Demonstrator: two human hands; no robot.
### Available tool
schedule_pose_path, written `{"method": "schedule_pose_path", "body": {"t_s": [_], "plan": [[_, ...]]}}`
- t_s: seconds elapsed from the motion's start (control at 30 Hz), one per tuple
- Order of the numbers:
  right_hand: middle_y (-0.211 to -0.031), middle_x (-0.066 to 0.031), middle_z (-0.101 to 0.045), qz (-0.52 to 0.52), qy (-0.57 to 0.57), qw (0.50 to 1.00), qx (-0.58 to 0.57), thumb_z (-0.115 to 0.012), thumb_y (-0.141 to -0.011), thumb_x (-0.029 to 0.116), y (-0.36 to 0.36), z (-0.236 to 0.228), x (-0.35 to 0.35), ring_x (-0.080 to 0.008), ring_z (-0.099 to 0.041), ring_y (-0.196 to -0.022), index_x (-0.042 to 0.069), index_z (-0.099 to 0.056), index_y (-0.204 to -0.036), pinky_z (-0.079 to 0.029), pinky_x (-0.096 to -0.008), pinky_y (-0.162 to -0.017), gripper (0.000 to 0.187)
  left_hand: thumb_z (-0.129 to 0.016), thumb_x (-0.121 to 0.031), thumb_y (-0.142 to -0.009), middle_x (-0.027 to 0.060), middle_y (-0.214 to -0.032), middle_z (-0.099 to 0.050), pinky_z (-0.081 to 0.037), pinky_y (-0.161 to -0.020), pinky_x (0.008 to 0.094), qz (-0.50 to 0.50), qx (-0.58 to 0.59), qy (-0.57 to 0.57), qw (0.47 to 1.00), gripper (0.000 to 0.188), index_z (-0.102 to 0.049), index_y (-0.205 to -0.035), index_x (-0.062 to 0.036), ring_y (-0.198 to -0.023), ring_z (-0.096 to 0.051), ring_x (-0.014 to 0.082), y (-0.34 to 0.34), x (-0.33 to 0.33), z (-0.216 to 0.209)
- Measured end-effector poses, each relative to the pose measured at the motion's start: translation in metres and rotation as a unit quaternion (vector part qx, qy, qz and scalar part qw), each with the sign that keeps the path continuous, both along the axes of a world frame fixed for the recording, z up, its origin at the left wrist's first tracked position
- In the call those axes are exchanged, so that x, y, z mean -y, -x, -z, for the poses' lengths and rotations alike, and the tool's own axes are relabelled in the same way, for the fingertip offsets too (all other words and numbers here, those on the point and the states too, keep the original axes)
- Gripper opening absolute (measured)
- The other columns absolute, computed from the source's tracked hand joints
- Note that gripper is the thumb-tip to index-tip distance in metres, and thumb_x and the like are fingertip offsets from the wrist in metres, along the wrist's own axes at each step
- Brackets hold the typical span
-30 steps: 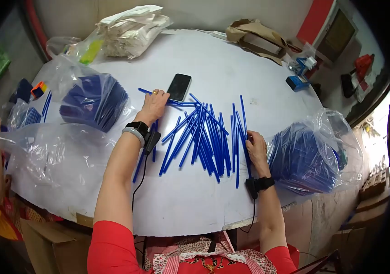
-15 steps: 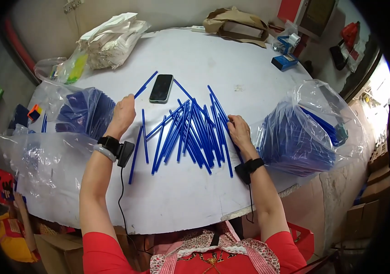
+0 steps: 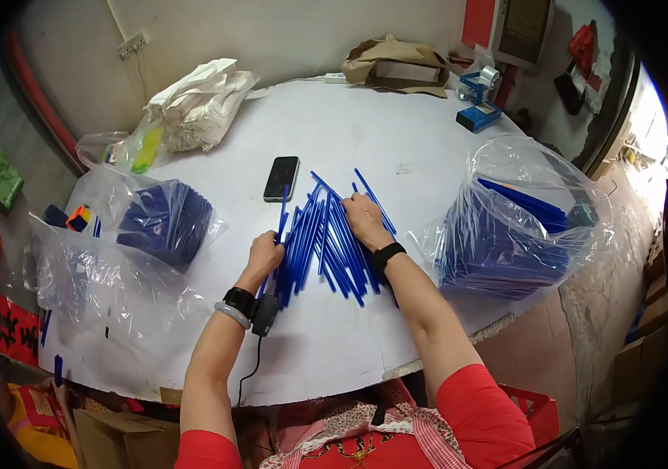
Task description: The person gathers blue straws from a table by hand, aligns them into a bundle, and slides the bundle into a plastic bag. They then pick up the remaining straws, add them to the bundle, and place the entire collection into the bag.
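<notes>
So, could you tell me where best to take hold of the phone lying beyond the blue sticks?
Grip the phone across its two long edges, coming from above. It lies flat, face up on the table, its long sides clear; only its near end is close to the sticks.

Head camera, looking down (fisheye) at table (image 3: 428, 148).

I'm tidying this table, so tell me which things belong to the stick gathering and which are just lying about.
In use:
- blue sticks, pressed between left hand and right hand
- right bag of blue sticks
- left bag of blue sticks

Lying about:
- black phone
- white sacks
- brown paper package
- blue tape dispenser
</notes>
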State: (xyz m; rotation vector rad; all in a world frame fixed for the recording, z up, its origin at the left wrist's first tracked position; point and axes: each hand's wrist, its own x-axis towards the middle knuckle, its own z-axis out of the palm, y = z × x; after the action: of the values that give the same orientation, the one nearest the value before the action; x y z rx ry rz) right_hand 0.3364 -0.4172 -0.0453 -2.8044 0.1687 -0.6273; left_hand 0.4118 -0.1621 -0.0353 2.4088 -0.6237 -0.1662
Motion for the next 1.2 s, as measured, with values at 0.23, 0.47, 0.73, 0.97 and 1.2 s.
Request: {"method": "schedule_pose_path", "body": {"t_s": [0.23,0.47,0.73,0.97,1.2], "plan": [[-0.089,-0.0183,-0.06,0.076,-0.034,0.994,0.066,-0.052,-0.079,0.004,0.026,-0.012,0.014,-0.0372,-0.06,-0.082,0.003,-0.062,-0.087,-0.049,-0.0469,-0.074,0.013,-0.053,-0.01,-0.075,0.0241,-0.095,-0.065,-0.049,-0.085,0.0438,0.013,0.046,-0.044,0.998,0.029,-0.066,-0.098,0.0024,-0.093,-0.062,0.0389,0.008,0.03,-0.003],[-0.101,-0.0228,-0.064,0.166,-0.152,0.972,-0.065,-0.053,-0.079,0.003,0.049,-0.004,0.062,-0.0384,-0.062,-0.096,0.001,-0.069,-0.096,-0.049,-0.0427,-0.086,0.024,-0.058,-0.008,-0.074,0.0242,-0.091,-0.066,-0.053,-0.078,0.0404,-0.028,-0.011,0.039,0.999,0.029,-0.065,-0.1,0.0036,-0.084,-0.066,0.0355,-0.019,0.025,0.027],[-0.108,-0.0232,-0.064,0.156,-0.193,0.961,-0.123,-0.05,-0.079,0.004,0.049,-0.004,0.07,-0.0371,-0.061,-0.103,0.002,-0.068,-0.106,-0.047,-0.0408,-0.093,0.032,-0.062,-0.01,-0.08,0.0156,-0.075,-0.065,-0.052,-0.048,0.0308,-0.072,-0.186,0.143,0.969,0.025,-0.064,-0.1,0.0059,-0.056,-0.064,0.0193,-0.002,0.019,0.004],[-0.11,-0.0239,-0.063,0.169,-0.207,0.958,-0.104,-0.051,-0.079,0.005,0.052,-0.007,0.072,-0.0361,-0.06,-0.106,0.0,-0.066,-0.109,-0.046,-0.0399,-0.094,0.034,-0.059,-0.012,-0.083,0.0084,-0.072,-0.061,-0.05,-0.045,0.0294,-0.09,-0.303,0.158,0.936,0.024,-0.061,-0.099,0.0053,-0.055,-0.059,0.0174,0.01,0.018,-0.032],[-0.111,-0.0236,-0.063,0.182,-0.188,0.963,-0.067,-0.049,-0.079,0.006,0.058,-0.014,0.061,-0.0359,-0.059,-0.107,0.0,-0.064,-0.113,-0.045,-0.04,-0.095,0.037,-0.059,-0.013,-0.084,0.0089,-0.075,-0.061,-0.053,-0.05,0.0308,-0.12,-0.292,0.204,0.927,0.025,-0.06,-0.1,0.0057,-0.059,-0.06,0.0177,0.004,-0.013,-0.017]]}}
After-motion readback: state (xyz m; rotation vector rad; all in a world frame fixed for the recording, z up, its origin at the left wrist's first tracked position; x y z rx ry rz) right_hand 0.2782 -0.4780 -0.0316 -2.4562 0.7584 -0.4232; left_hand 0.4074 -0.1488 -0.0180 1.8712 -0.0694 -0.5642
